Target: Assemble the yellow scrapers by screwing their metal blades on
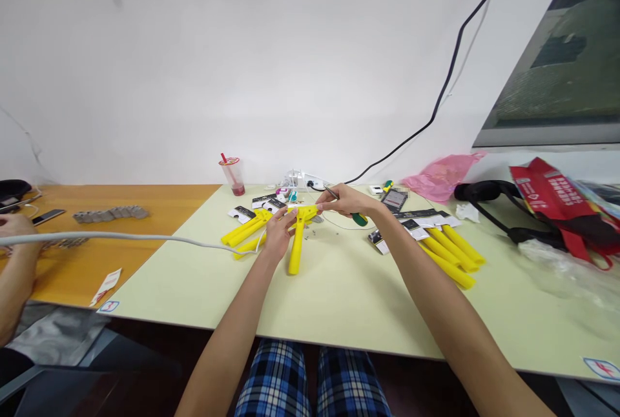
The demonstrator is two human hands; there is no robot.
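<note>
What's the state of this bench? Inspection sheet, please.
Surface: pale green table, abutting an orange table.
Job's things: yellow part in hand; more yellow pieces lie to left and right.
Clutter: cup with straw, pink bag, red bag.
Hands: left hand grips the yellow part; right hand holds a screwdriver at it.
Cables: black cable runs down the wall; white cable crosses from the left edge to near the left hand.
Surroundings: window right; co-worker's hand left.
</note>
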